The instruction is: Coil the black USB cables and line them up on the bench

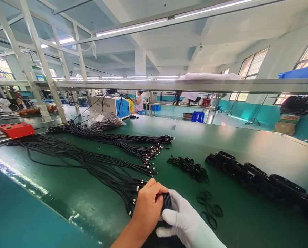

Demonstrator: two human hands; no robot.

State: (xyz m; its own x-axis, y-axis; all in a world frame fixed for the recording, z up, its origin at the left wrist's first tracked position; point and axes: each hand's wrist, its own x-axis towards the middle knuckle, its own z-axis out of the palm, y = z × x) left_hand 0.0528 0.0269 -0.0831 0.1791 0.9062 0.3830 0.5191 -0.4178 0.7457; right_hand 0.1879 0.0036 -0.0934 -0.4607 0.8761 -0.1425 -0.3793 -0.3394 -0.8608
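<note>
Between my two hands is a coiled black cable [167,203], its loops stacked close together. My left hand [150,203], bare, pinches the coil from the left with thumb and fingers. A white glove covers my right hand [181,217], whose fingers wrap the coil from the right. Left of my hands, long black cables [91,158] lie in loose bundles, their metal plugs pointing toward me and to the right. To the right lie several loose black bands [209,208], with a pile of similar bands [188,167] behind them.
A row of finished-looking black cable coils [254,175] runs along the right of the green table [192,134]. At the left sits a red button box [16,130]. Farther back are a plastic bag [106,120] and a blue-white machine [112,105]. Another person [138,102] sits in the distance.
</note>
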